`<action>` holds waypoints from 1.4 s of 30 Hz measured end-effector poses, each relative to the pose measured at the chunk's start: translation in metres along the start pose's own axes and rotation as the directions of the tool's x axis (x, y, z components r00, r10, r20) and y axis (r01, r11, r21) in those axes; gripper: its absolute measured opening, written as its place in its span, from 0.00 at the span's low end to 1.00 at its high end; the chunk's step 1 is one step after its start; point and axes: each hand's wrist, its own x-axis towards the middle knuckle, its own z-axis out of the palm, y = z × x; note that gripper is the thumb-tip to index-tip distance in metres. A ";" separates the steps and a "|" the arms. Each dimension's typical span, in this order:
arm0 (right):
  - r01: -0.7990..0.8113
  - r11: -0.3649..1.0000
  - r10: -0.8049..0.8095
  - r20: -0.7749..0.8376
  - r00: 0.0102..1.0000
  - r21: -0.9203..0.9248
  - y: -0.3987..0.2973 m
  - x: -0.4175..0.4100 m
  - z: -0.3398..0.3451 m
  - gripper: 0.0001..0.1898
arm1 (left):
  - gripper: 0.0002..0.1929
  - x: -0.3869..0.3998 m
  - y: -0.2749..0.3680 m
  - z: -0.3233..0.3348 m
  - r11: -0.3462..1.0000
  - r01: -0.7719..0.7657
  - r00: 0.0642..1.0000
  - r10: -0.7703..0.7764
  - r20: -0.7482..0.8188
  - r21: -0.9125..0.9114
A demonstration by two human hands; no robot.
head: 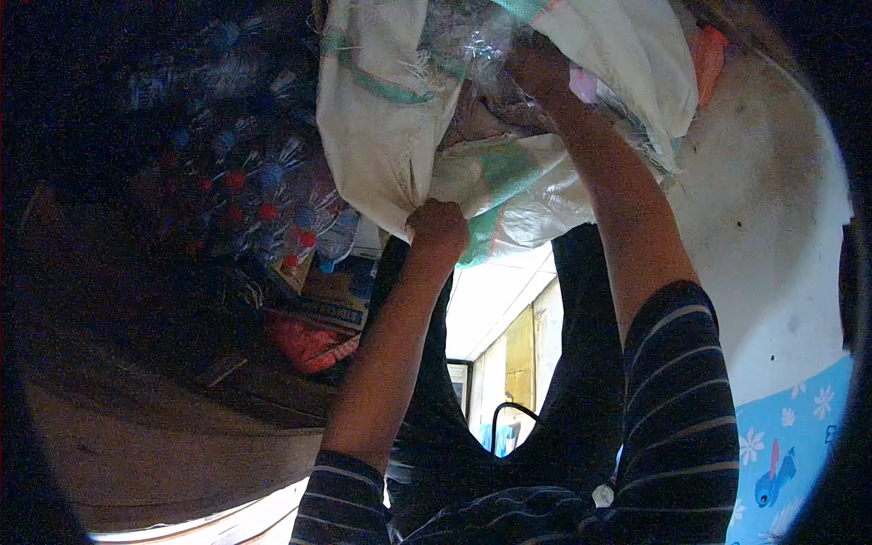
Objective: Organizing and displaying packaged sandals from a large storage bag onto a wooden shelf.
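Observation:
A white woven plastic sack (381, 143) with green stripes hangs at the top middle of the view, its mouth pulled wide. My left hand (438, 230) is a fist around the near left part of its rim, bunching the fabric. My right arm reaches over the rim, and my right hand (541, 68) is inside the mouth among clear, shiny plastic (480, 48). Shadow hides its fingers, so I cannot tell whether they grip anything. Something pale pink (584, 85) shows beside that wrist, inside the sack.
Many plastic bottles (269, 177), some with red or blue caps, lie heaped in the dark on the left. A cardboard box (337, 293) and red material (306, 344) lie nearer. On the right are a stained pale wall (763, 225), orange plastic (710, 65) and a blue patterned sheet (770, 449).

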 end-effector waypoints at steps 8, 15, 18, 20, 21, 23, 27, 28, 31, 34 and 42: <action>-0.266 0.830 0.190 -0.201 0.961 -0.489 0.010 0.012 0.064 0.30 | 0.12 -0.002 0.009 -0.001 1.000 0.000 1.000 0.000 -0.027 -0.003; -0.126 0.986 0.139 0.130 0.982 -0.106 0.026 0.017 0.059 0.30 | 0.12 0.007 -0.001 0.014 1.000 -0.021 0.998 0.021 -0.057 0.004; -0.092 0.994 0.075 0.267 0.961 0.052 0.049 0.009 0.048 0.29 | 0.12 0.007 0.003 0.005 1.000 -0.017 0.999 0.016 -0.040 -0.015; -0.083 0.992 0.050 0.310 0.950 0.094 0.067 0.001 0.041 0.29 | 0.12 0.005 0.006 0.001 1.000 -0.017 1.000 0.017 -0.006 -0.026; 0.028 0.984 -0.090 0.352 0.932 0.179 0.071 -0.004 0.036 0.29 | 0.12 0.004 0.004 0.001 1.000 -0.025 0.999 0.025 -0.035 -0.007; 0.133 0.955 -0.230 0.380 0.896 0.265 0.090 -0.005 0.020 0.28 | 0.12 0.004 0.001 0.003 0.999 -0.034 0.997 0.034 -0.065 0.011; 0.063 0.816 -0.402 0.488 0.774 0.574 0.135 -0.021 -0.002 0.28 | 0.12 0.003 0.004 0.007 0.998 -0.056 0.996 0.055 -0.063 -0.002; -0.003 0.980 -0.069 0.356 0.932 0.199 0.149 -0.030 0.010 0.29 | 0.12 0.004 0.010 0.006 0.998 -0.061 0.996 0.060 -0.066 -0.015; 0.094 0.960 -0.023 0.260 0.965 -0.264 0.116 -0.036 -0.005 0.29 | 0.12 0.001 -0.007 0.009 1.000 -0.008 0.996 0.006 -0.089 -0.025; -0.006 0.999 0.008 0.043 0.999 -0.042 0.160 -0.064 0.023 0.27 | 0.12 0.010 0.007 0.008 0.998 -0.044 0.996 0.040 -0.080 -0.042; -0.239 0.954 0.200 0.208 0.957 0.183 0.118 -0.114 0.043 0.32 | 0.14 0.025 -0.007 0.026 0.996 -0.073 0.983 0.064 -0.174 -0.049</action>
